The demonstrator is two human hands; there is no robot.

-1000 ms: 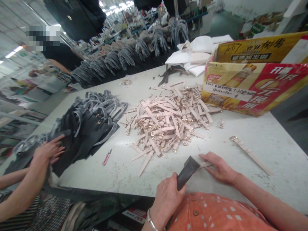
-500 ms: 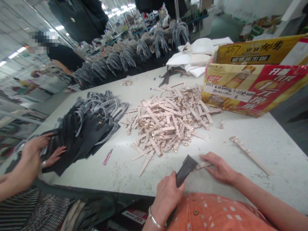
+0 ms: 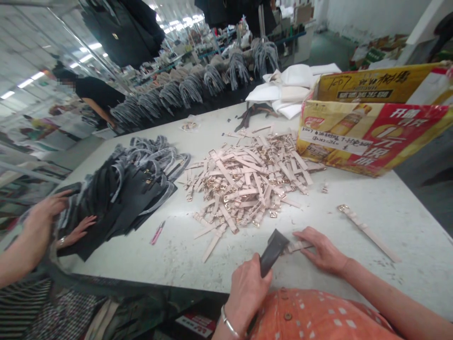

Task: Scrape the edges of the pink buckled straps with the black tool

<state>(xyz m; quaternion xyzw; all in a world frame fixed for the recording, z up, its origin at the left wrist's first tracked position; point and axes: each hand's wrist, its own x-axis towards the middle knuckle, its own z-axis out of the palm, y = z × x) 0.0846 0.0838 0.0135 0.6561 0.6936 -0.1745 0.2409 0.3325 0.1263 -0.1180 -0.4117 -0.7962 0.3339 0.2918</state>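
A worker's left hand (image 3: 247, 293) grips a black wedge-shaped piece (image 3: 272, 252) against a pale strap (image 3: 299, 246) held by the right hand (image 3: 322, 250), the hands close together at the near edge of the white desk (image 3: 170, 264), below a heap of pink buckled straps (image 3: 244, 189).

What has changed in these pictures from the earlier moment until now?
The co-worker's upper hand slid left across the black straps. The person's right hand turned the pale pink strap flatter against the black wedge-shaped tool, still gripped in the left hand. The heap of pink straps and printed cardboard box stayed put.
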